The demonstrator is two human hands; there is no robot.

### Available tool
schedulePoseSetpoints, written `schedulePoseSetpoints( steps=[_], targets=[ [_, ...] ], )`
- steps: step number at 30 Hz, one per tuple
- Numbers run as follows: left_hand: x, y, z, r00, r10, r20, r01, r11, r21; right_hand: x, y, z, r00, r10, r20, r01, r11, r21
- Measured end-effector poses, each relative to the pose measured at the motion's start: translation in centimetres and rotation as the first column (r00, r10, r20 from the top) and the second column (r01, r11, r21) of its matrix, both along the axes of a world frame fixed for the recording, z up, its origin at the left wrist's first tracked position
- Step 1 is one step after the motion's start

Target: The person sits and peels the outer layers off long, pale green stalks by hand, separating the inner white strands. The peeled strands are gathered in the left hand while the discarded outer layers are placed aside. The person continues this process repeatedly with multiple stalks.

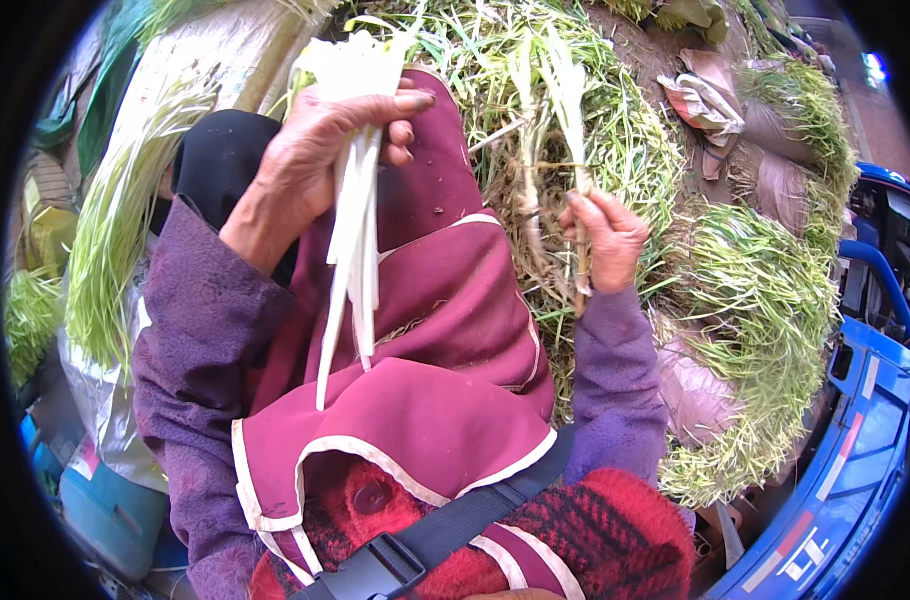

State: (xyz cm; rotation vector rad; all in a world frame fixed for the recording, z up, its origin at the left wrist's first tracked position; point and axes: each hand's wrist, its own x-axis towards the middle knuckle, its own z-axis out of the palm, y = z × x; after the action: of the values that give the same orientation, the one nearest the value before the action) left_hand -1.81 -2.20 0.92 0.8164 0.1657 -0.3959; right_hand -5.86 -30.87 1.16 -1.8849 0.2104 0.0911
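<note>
My left hand (300, 165) is closed round a small bunch of pale, peeled stalks (353, 240), like young garlic or chives. Their white ends hang down over the maroon apron (445, 310) on my lap. To the right, my right hand (612, 240) pinches a single slim stalk (569, 95), green-white at the top, with a brownish lower end below the fingers. Just left of that hand, another unpeeled stalk with brown, stringy roots (530, 190) lies against a heap of loose green leaves and stalks (625, 130).
Long pale-green stalks (115, 240) drape over the left side, near a white sack (215, 60). More leafy bundles (750, 270) lie at the right, some wrapped in pinkish plastic (695, 390). A blue vehicle (845, 440) stands at the far right. A teal container (115, 510) sits lower left.
</note>
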Motion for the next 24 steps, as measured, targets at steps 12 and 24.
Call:
schedulePoseSetpoints(
  steps=[12,24],
  targets=[
    [-0.1,-3.1,1.2,0.99,-0.14,0.012,0.133,0.964,0.228,-1.9,4.6,1.0,0.707,0.502,0.499,-0.207,0.821,-0.532],
    [-0.9,-4.2,0.6,0.993,-0.021,0.114,-0.009,0.968,0.249,-2.1,5.9,1.3,0.48,0.71,0.516,-0.33,0.691,-0.643]
  ],
)
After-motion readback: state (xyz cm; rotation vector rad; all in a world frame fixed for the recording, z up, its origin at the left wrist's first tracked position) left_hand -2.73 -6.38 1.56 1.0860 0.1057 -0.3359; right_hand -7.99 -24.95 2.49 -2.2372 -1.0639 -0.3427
